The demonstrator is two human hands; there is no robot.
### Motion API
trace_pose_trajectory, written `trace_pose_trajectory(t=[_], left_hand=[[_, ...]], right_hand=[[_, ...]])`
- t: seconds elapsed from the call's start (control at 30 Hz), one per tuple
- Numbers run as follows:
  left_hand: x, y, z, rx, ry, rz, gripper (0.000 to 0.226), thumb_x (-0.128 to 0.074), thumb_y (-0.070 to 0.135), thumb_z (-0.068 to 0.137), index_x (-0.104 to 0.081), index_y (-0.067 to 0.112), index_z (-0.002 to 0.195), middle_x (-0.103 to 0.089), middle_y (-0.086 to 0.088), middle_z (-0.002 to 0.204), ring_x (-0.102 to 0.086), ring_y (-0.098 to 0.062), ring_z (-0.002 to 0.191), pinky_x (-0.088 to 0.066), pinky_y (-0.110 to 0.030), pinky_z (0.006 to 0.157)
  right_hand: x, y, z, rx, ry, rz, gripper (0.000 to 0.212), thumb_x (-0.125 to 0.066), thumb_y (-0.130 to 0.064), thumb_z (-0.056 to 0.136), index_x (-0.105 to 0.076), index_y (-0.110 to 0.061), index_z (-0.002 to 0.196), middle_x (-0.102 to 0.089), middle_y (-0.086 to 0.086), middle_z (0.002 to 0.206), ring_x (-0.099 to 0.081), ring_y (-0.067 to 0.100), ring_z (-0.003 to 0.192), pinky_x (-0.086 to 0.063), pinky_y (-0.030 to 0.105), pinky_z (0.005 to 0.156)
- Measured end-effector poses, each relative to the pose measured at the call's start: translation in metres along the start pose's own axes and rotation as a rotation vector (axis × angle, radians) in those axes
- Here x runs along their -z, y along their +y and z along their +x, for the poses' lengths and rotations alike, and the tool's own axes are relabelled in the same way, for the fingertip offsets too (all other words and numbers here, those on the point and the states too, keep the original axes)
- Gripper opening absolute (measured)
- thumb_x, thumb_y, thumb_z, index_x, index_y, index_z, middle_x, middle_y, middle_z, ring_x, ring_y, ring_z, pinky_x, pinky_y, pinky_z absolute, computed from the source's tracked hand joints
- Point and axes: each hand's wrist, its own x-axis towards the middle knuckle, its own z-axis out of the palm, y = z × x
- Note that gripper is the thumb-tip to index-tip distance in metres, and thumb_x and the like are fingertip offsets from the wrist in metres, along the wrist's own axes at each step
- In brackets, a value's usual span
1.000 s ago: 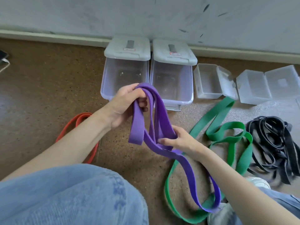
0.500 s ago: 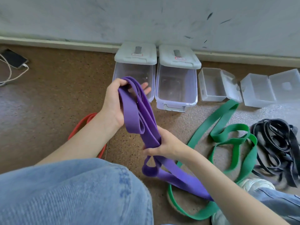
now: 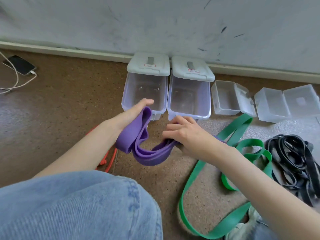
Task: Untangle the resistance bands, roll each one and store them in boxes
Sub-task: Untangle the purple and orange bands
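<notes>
A purple resistance band [image 3: 138,146], folded into several layers, sags in a U between my hands above the floor. My left hand [image 3: 136,110] holds its left loop, which wraps over the palm. My right hand [image 3: 183,134] grips the other end, fingers curled over it. A green band [image 3: 195,172] lies looped on the floor to the right. A tangle of black bands [image 3: 292,158] sits at the far right. Part of an orange-red band [image 3: 110,158] shows under my left forearm.
Two tall clear boxes [image 3: 144,94] [image 3: 189,97] with grey lids tilted back stand by the wall. Two smaller open clear boxes [image 3: 225,97] [image 3: 273,104] lie to their right. A phone with a cable [image 3: 19,65] is at far left. My denim-clad knee [image 3: 78,205] fills the foreground.
Both hands have lowered and spread apart. The purple band is gathered off the floor into a short folded bundle between them, and my right hand has moved up toward the boxes.
</notes>
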Motion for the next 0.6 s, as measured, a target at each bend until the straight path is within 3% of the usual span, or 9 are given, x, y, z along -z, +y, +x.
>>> trace_pose_trajectory(t=[0.07,0.13,0.23,0.27,0.33,0.4,0.47,0.53,0.6], left_hand=[[-0.002,-0.006,0.003,-0.002,-0.132,0.107,0.076,-0.079,0.064,0.031,-0.069,0.013,0.087,-0.065,-0.01,0.084,-0.058,-0.02,0.084,-0.045,-0.032,0.093],[0.005,-0.014,0.009,0.027,-0.202,0.069,0.067,-0.086,0.052,0.025,-0.071,0.015,0.079,-0.065,-0.01,0.076,-0.057,-0.022,0.077,-0.045,-0.033,0.087],[0.018,-0.034,0.019,0.05,0.042,0.154,0.047,-0.076,0.049,0.049,-0.065,0.017,0.081,-0.066,-0.006,0.081,-0.059,-0.021,0.075,-0.044,-0.032,0.081],[0.021,-0.047,0.025,0.038,0.131,0.158,0.045,-0.073,0.045,0.058,-0.063,0.015,0.09,-0.065,-0.005,0.086,-0.06,-0.02,0.076,-0.045,-0.03,0.075],[0.019,-0.075,0.033,0.027,0.16,0.047,0.042,-0.069,0.029,0.074,-0.054,0.01,0.108,-0.062,-0.009,0.09,-0.06,-0.023,0.074,-0.048,-0.029,0.068],[0.009,-0.102,0.041,0.008,0.153,-0.044,0.036,-0.062,0.012,0.082,-0.049,0.01,0.116,-0.058,-0.011,0.096,-0.057,-0.023,0.077,-0.048,-0.032,0.073],[-0.001,-0.115,0.052,-0.035,0.169,-0.058,0.029,-0.059,0.006,0.084,-0.05,0.017,0.11,-0.056,-0.008,0.099,-0.055,-0.017,0.079,-0.045,-0.03,0.074],[-0.013,-0.116,0.064,-0.077,0.124,-0.045,0.026,-0.057,0.006,0.085,-0.05,0.023,0.104,-0.056,-0.004,0.099,-0.054,-0.013,0.079,-0.044,-0.026,0.073],[-0.023,-0.115,0.076,-0.101,0.036,0.028,0.029,-0.058,0.008,0.085,-0.051,0.025,0.107,-0.056,-0.004,0.104,-0.054,-0.016,0.089,-0.043,-0.029,0.082]], right_hand=[[0.004,-0.012,0.012,0.123,0.115,0.066,0.028,-0.054,0.001,0.072,-0.064,-0.017,0.091,-0.064,-0.004,0.092,-0.042,0.019,0.101,-0.032,0.035,0.088],[-0.003,-0.018,0.02,0.137,0.097,0.168,0.031,-0.055,0.007,0.069,-0.064,-0.012,0.092,-0.063,0.004,0.097,-0.044,0.022,0.102,-0.037,0.037,0.088],[-0.042,-0.024,0.016,0.064,-0.047,0.275,0.033,-0.061,0.007,0.074,-0.062,-0.006,0.103,-0.051,0.014,0.117,-0.051,0.03,0.104,-0.043,0.038,0.088],[-0.06,-0.024,0.013,0.036,-0.142,0.244,0.038,-0.061,0.004,0.077,-0.06,-0.007,0.113,-0.045,0.016,0.128,-0.047,0.032,0.113,-0.038,0.037,0.095],[-0.095,-0.018,0.004,-0.024,-0.364,0.077,0.058,-0.061,-0.008,0.082,-0.043,-0.016,0.136,-0.024,0.014,0.149,-0.026,0.029,0.136,-0.017,0.04,0.111],[-0.118,-0.004,-0.008,-0.166,-0.521,-0.034,0.081,-0.067,-0.019,0.08,-0.022,-0.022,0.147,-0.008,0.01,0.156,-0.007,0.026,0.144,-0.005,0.044,0.115],[-0.13,0.014,-0.021,-0.302,-0.488,-0.025,0.087,-0.07,-0.029,0.078,-0.018,-0.021,0.147,-0.007,0.008,0.156,-0.004,0.025,0.144,-0.005,0.042,0.115],[-0.135,0.031,-0.027,-0.384,-0.359,-0.046,0.078,-0.067,-0.033,0.078,-0.026,-0.019,0.143,-0.014,0.007,0.154,-0.012,0.023,0.142,-0.007,0.037,0.114],[-0.136,0.044,-0.029,-0.48,-0.259,-0.032,0.068,-0.065,-0.033,0.08,-0.034,-0.016,0.139,-0.024,0.008,0.15,-0.021,0.023,0.138,-0.012,0.034,0.111]])
